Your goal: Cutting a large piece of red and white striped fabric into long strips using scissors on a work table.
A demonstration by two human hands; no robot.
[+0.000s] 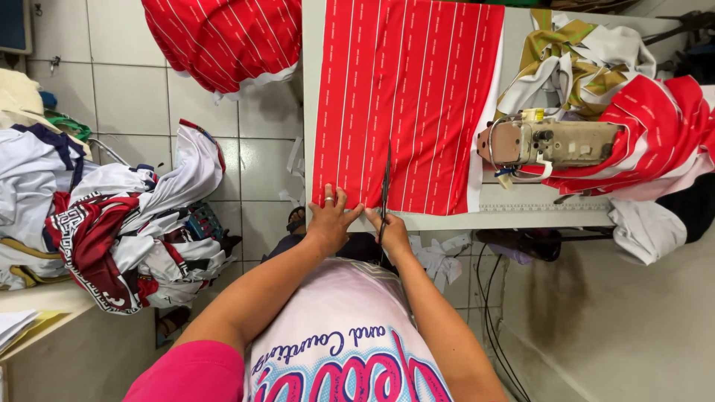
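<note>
The left hand (pixel 330 217) lies palm-down with fingers spread flat on the near edge of the red fabric with thin white stripes (pixel 406 97), grasping nothing — it only presses the cloth against the pale grey cutting table (pixel 521 212). Just at its three o'clock, the right hand (pixel 390 231) is clenched round the handles of a pair of long dark-bladed scissors (pixel 386 182), whose blades point toward twelve o'clock and sit in the cloth near its lower edge. The red fabric spreads from the hands up toward twelve o'clock, covering the table's left part. At about two o'clock from the hands rests a tan electric cutting machine (pixel 551 143) — beyond it, a heap of red, white and olive cloth pieces (pixel 596 67). At nine o'clock lies a pile of white and maroon garments (pixel 112 223).
</note>
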